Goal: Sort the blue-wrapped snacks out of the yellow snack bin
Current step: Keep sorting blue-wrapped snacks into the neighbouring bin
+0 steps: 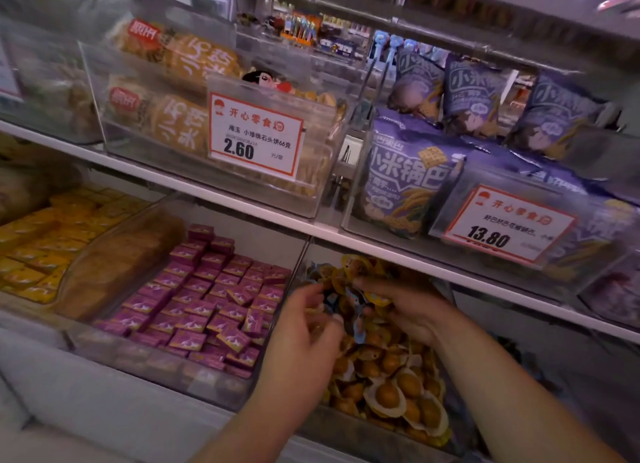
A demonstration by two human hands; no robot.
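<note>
A clear bin [374, 431] on the lower shelf holds a heap of yellow-wrapped round snacks [398, 390]. Several blue-wrapped snacks [356, 298] lie mixed into the heap near its back and middle. Both my hands are inside the bin. My left hand [304, 327] hovers over the left part of the heap with fingers curled; whether it holds anything is blurred. My right hand [405, 306] reaches in from the right, and its fingers pinch a small bunch of yellow and blue wrappers [374, 296] at the middle.
Left of this bin, a bin of small purple packets [207, 300] and another of yellow packets [41, 244]. The shelf above [311, 225] carries clear bins with orange bags [180, 92], purple bags [408, 178] and price tags [254, 138], close over my hands.
</note>
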